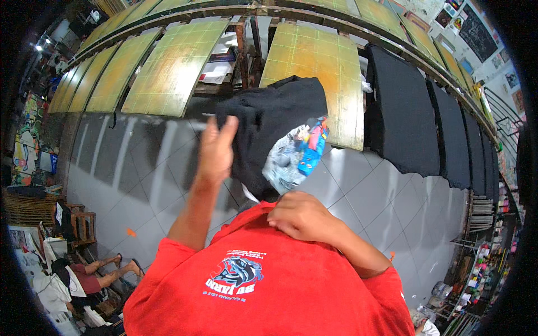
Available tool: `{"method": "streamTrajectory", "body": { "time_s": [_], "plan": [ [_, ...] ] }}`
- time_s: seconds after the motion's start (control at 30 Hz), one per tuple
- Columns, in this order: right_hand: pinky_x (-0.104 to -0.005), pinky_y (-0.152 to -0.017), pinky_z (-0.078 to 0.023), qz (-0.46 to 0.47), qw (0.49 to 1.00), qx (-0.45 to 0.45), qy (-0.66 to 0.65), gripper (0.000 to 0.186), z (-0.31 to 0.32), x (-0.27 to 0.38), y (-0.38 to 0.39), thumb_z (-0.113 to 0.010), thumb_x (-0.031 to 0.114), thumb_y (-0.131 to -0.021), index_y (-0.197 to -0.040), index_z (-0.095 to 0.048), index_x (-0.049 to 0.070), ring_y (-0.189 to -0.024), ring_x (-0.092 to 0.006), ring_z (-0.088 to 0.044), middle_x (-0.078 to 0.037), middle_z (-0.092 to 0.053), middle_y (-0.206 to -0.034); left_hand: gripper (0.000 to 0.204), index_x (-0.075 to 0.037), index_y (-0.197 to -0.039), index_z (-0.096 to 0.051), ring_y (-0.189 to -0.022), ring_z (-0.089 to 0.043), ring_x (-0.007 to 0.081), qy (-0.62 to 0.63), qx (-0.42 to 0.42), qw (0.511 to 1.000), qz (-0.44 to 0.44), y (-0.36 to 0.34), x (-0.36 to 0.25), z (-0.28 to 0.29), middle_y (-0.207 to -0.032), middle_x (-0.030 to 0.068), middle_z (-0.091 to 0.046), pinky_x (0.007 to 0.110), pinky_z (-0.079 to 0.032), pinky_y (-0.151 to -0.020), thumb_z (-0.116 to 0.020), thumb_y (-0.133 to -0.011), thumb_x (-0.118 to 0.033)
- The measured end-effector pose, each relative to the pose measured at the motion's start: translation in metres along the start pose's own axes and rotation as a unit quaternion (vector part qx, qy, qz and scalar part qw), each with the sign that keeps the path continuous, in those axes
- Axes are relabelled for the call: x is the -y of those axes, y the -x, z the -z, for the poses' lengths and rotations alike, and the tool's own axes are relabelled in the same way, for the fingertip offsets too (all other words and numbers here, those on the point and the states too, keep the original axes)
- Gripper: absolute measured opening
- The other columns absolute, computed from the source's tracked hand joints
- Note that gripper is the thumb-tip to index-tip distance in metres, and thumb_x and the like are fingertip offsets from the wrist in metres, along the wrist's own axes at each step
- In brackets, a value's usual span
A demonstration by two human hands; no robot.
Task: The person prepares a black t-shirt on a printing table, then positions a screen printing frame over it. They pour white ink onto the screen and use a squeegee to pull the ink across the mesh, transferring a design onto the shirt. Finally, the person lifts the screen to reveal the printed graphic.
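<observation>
A black T-shirt [263, 129] with a colourful print [297, 151] hangs bunched before me, overlapping a yellow board; whether it rests there is unclear. My left hand [218, 147] is at its left edge, thumb and fingers apart and slightly blurred; I cannot tell if it touches the cloth. Low at my chest, below the black shirt, my right hand [300, 217] has curled fingers against the red T-shirt [263, 302] I wear; what they hold, if anything, is hidden.
Yellow boards [168, 67] line the rack ahead, with black garments [403, 112] spread over those rightward. Grey tiled floor [392, 207] lies beneath. At lower left are a person's legs [112, 269] beside piled items and wooden stands [81, 224]. Shelves of containers [482, 257] stand at right.
</observation>
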State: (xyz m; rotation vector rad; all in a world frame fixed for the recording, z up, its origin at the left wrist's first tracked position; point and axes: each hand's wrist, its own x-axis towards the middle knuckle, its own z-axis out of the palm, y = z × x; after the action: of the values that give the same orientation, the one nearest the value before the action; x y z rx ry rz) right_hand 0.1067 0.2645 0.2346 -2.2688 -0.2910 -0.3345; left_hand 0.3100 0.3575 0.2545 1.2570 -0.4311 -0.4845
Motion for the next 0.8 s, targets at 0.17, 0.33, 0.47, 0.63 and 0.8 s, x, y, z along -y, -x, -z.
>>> {"method": "streamTrajectory", "body": {
  "time_s": [0.17,0.33,0.47,0.63,0.8],
  "plan": [
    [-0.0424,-0.074,-0.049,0.085,0.99,-0.11,0.01,0.033,0.059,0.037,-0.014,-0.072,0.027,-0.077,-0.1,-0.065,0.004,-0.084,-0.0318,-0.062,-0.013,-0.064,-0.093,0.039,-0.001,-0.12,-0.056,-0.102,-0.063,0.0271,-0.071,-0.011,0.969,-0.236,0.1,-0.072,0.053,-0.114,0.0137,-0.063,0.043,-0.05,-0.09,-0.066,-0.087,-0.019],
    [-0.0455,-0.101,-0.039,0.293,0.948,-0.058,-0.111,0.079,0.072,0.115,-0.037,-0.077,0.029,-0.066,-0.133,-0.047,0.0,-0.124,-0.0383,-0.047,-0.021,-0.048,-0.136,0.016,-0.009,-0.082,-0.069,-0.061,-0.067,0.0287,-0.362,0.61,0.667,-0.225,0.171,-0.124,0.073,-0.075,0.0084,-0.068,0.042,-0.051,-0.056,-0.069,-0.076,-0.023],
    [-0.0422,-0.073,-0.048,0.236,0.921,0.122,-0.286,0.038,0.03,0.117,0.0,-0.068,0.017,-0.074,-0.106,-0.056,0.003,-0.088,-0.0377,-0.06,-0.019,-0.061,-0.097,0.02,-0.003,-0.089,-0.066,-0.062,-0.064,0.0298,-0.336,0.54,0.738,-0.224,0.214,-0.145,0.013,-0.074,0.0127,-0.065,0.04,-0.049,-0.059,-0.069,-0.076,-0.017],
    [-0.0438,-0.058,-0.043,0.124,0.962,0.012,-0.242,0.018,0.011,0.1,0.046,-0.058,0.013,-0.08,-0.092,-0.052,0.001,-0.066,-0.0391,-0.057,-0.02,-0.054,-0.069,0.025,0.0,-0.089,-0.064,-0.063,-0.062,0.029,-0.531,0.154,0.813,-0.181,0.282,-0.121,0.012,-0.07,0.0141,-0.061,0.034,-0.046,-0.059,-0.072,-0.076,-0.02],
    [-0.0345,-0.06,-0.043,0.045,0.961,-0.096,-0.257,0.015,0.044,0.083,0.084,-0.058,0.011,-0.08,-0.088,-0.054,-0.001,-0.063,-0.0216,-0.052,-0.015,-0.053,-0.07,0.026,0.002,-0.088,-0.063,-0.07,-0.057,0.0135,-0.33,0.116,0.934,0.073,0.285,-0.057,0.01,-0.076,0.0049,-0.065,0.029,-0.045,-0.065,-0.073,-0.071,-0.015]
  ]
}}
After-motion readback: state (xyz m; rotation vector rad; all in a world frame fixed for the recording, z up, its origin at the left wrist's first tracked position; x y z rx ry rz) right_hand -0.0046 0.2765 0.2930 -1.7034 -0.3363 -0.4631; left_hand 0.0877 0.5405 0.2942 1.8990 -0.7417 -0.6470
